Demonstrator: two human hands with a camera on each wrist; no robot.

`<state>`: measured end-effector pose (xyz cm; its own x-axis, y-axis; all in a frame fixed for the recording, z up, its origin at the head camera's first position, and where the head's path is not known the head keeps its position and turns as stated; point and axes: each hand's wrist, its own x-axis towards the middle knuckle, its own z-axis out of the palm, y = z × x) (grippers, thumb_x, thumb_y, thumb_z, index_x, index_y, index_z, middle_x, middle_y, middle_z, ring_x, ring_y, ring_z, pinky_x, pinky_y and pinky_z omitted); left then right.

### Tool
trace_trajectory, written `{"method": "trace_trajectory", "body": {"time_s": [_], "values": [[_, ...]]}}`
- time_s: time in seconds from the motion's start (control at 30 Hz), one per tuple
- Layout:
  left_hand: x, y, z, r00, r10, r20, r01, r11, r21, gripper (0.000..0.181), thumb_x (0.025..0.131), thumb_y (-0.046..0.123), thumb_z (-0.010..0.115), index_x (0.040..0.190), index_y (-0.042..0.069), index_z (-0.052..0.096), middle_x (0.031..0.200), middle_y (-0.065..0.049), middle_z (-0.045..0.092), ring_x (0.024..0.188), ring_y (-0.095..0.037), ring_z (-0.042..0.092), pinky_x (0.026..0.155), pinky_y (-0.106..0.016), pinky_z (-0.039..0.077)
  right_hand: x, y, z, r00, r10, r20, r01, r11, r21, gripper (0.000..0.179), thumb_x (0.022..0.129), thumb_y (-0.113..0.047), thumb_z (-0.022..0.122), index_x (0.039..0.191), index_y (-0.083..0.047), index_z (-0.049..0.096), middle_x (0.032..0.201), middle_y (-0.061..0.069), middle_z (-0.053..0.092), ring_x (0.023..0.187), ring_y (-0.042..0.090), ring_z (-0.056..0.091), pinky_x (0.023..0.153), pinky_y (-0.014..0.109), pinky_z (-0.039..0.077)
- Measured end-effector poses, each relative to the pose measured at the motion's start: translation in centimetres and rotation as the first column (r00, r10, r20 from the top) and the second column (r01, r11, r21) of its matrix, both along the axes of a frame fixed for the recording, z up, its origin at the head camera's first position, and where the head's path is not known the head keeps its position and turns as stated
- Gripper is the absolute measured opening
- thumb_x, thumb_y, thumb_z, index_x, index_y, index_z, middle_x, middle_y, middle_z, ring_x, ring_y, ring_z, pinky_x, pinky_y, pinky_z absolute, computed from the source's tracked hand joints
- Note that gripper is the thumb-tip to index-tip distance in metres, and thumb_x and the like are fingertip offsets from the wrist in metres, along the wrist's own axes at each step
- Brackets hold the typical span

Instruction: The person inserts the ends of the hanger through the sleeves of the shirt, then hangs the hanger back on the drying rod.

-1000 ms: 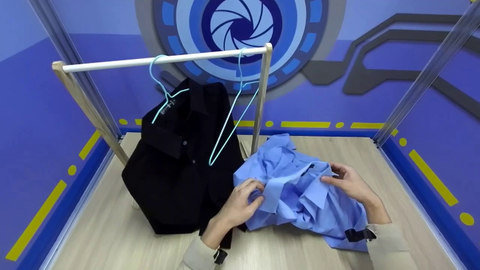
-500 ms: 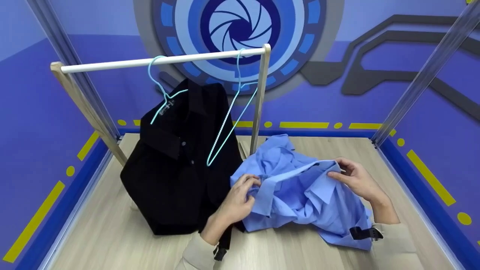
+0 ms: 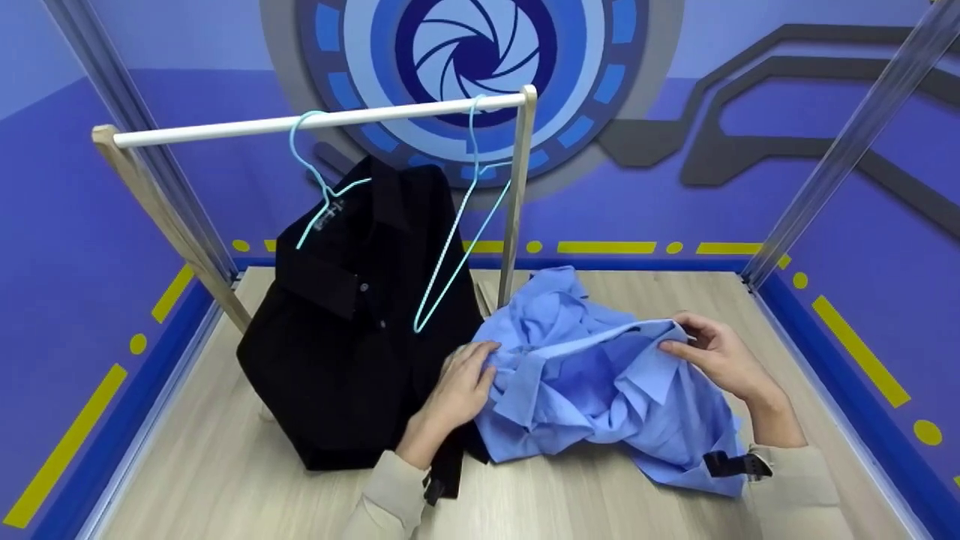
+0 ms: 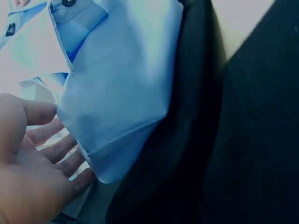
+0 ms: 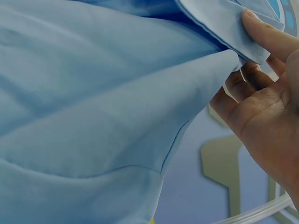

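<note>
A light blue collared shirt (image 3: 592,382) lies crumpled on the wooden tabletop, its neck opening facing up. My right hand (image 3: 716,360) pinches the far right of its collar between thumb and fingers; the right wrist view shows the thumb (image 5: 266,32) on top of the collar. At the shirt's left side is my left hand (image 3: 459,384), fingers fairly straight and touching the cloth. In the left wrist view, the thumb tip meets a cloth edge while the other fingers (image 4: 60,149) lie loosely behind it. Beside this hand hangs a black shirt (image 3: 337,375).
A clothes rack with a white rail (image 3: 315,124) and wooden legs stands at the left. The black shirt is on a turquoise hanger (image 3: 307,161); a bare turquoise hanger (image 3: 450,259) hangs near the rack's right leg (image 3: 516,202). Blue printed walls (image 3: 825,210) enclose the table.
My left hand has slid left from beside the collar onto the shirt's left side. My right hand has drawn the collar edge slightly right, pulling the neckband straighter.
</note>
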<state>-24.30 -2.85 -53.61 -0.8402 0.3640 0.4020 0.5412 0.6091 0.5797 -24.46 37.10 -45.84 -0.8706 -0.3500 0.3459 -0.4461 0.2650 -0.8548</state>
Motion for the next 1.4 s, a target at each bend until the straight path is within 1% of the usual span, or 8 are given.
{"method": "trace_trajectory", "body": {"time_s": [0.17, 0.3, 0.4, 0.57, 0.7, 0.9, 1.23, 1.4], "values": [[-0.4, -0.5, -0.1, 0.999, 0.03, 0.017, -0.03, 1.0, -0.001, 0.033, 0.1, 0.01, 0.064, 0.129, -0.004, 0.063, 0.122, -0.015, 0.064, 0.113, -0.033, 0.056, 0.101, -0.052, 0.042, 0.0, -0.1, 0.1, 1.0, 0.004, -0.003, -0.004, 1.0, -0.003, 0.02, 0.093, 0.012, 0.067, 0.113, 0.009, 0.066, 0.101, 0.01, 0.068, 0.085, 0.012, 0.065, 0.071, 0.022, 0.053], [-0.5, -0.8, 0.0, 0.999, 0.047, 0.025, -0.048, 0.999, 0.009, 0.027, 0.098, 0.011, 0.067, 0.121, -0.003, 0.069, 0.112, -0.013, 0.065, 0.107, -0.031, 0.058, 0.096, -0.049, 0.044, 0.0, -0.2, 0.1, 1.0, 0.028, 0.003, -0.028, 0.999, -0.023, 0.021, 0.094, 0.013, 0.066, 0.114, 0.01, 0.064, 0.103, 0.01, 0.067, 0.086, 0.012, 0.064, 0.072, 0.023, 0.053], [-0.6, -1.1, 0.1, 0.999, 0.05, -0.013, -0.049, 0.999, 0.023, 0.018, 0.096, 0.009, 0.068, 0.111, 0.0, 0.072, 0.102, -0.01, 0.065, 0.099, -0.03, 0.061, 0.091, -0.047, 0.047, 0.0, -0.3, 0.1, 0.999, 0.043, 0.006, -0.043, 0.998, -0.042, 0.022, 0.093, 0.015, 0.065, 0.115, 0.011, 0.064, 0.103, 0.011, 0.067, 0.086, 0.012, 0.065, 0.072, 0.023, 0.053], [-0.7, -1.4, 0.2, 0.995, 0.056, -0.082, -0.048, 0.995, 0.092, 0.006, 0.095, 0.004, 0.07, 0.098, 0.001, 0.074, 0.09, -0.007, 0.066, 0.086, -0.025, 0.065, 0.079, -0.04, 0.053, -0.1, -0.4, 0.0, 1.0, 0.022, 0.001, -0.022, 1.0, -0.021, 0.021, 0.095, 0.012, 0.065, 0.115, 0.01, 0.064, 0.103, 0.011, 0.066, 0.084, 0.012, 0.064, 0.071, 0.023, 0.053], [-0.7, -1.7, 0.5, 0.993, 0.071, -0.099, -0.054, 0.985, 0.167, 0.005, 0.095, 0.003, 0.07, 0.094, 0.001, 0.075, 0.087, -0.005, 0.066, 0.08, -0.021, 0.064, 0.074, -0.037, 0.054, -0.3, -0.3, -0.3, 1.0, -0.006, 0.014, 0.006, 1.0, 0.01, 0.021, 0.095, 0.009, 0.066, 0.116, 0.007, 0.065, 0.104, 0.013, 0.065, 0.085, 0.014, 0.064, 0.072, 0.024, 0.053], [-0.6, -2.3, 1.2, 0.987, 0.104, -0.123, -0.073, 0.97, 0.234, 0.006, 0.096, 0.005, 0.071, 0.094, 0.001, 0.075, 0.087, -0.004, 0.067, 0.078, -0.019, 0.063, 0.072, -0.035, 0.053, -0.4, -0.5, -0.5, 0.998, -0.037, 0.049, 0.036, 0.999, 0.036, 0.021, 0.097, 0.003, 0.067, 0.118, 0.005, 0.066, 0.106, 0.015, 0.064, 0.088, 0.017, 0.062, 0.074, 0.024, 0.053], [-0.2, -3.3, 2.3, 0.959, 0.212, -0.189, -0.141, 0.934, 0.329, 0.005, 0.095, 0.005, 0.072, 0.091, 0.003, 0.076, 0.084, -0.001, 0.066, 0.074, -0.016, 0.062, 0.07, -0.032, 0.052, -0.6, -1.1, -0.8, 0.995, -0.081, 0.056, 0.077, 0.995, 0.069, 0.023, 0.1, -0.004, 0.067, 0.12, 0.006, 0.064, 0.109, 0.018, 0.064, 0.093, 0.016, 0.062, 0.079, 0.022, 0.053], [0.2, -3.7, 3.0, 0.934, 0.285, -0.214, -0.197, 0.914, 0.354, 0.007, 0.094, 0.005, 0.073, 0.088, 0.003, 0.075, 0.084, -0.002, 0.068, 0.076, -0.019, 0.065, 0.071, -0.036, 0.053, -0.7, -1.3, -0.8, 0.995, -0.095, 0.035, 0.093, 0.994, 0.061, 0.021, 0.1, -0.003, 0.067, 0.119, 0.007, 0.065, 0.108, 0.02, 0.064, 0.093, 0.015, 0.06, 0.08, 0.021, 0.051]]}}
